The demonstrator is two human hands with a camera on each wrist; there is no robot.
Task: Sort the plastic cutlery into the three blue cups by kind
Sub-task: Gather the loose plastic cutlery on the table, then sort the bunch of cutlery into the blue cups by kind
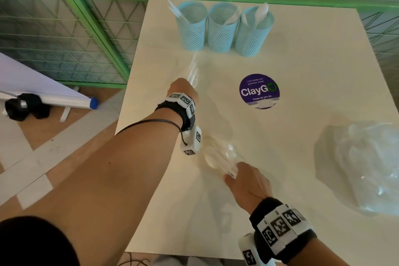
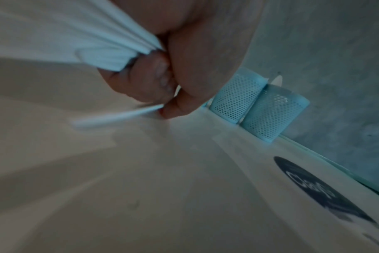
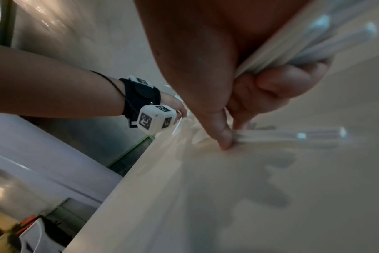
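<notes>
Three blue perforated cups stand in a row at the table's far edge: the left cup (image 1: 191,26) holds knives, the middle cup (image 1: 222,28) forks, the right cup (image 1: 253,32) spoons. A clear wrapper (image 1: 192,69) with white spoons (image 1: 216,156) in it stretches between my hands. My left hand (image 1: 183,88) grips the wrapper's bunched far end (image 2: 86,42) in a fist (image 2: 160,82). Nearer me, my right hand (image 1: 246,181) grips the bundle of white handles (image 3: 335,39) through the plastic, fingers curled round them (image 3: 249,95).
The white table (image 1: 302,60) carries a round purple sticker (image 1: 259,92) and a crumpled clear bag (image 1: 362,168) at the right. A green mesh fence (image 1: 64,39) runs behind and left. A rolled banner (image 1: 54,99) lies on the floor at left.
</notes>
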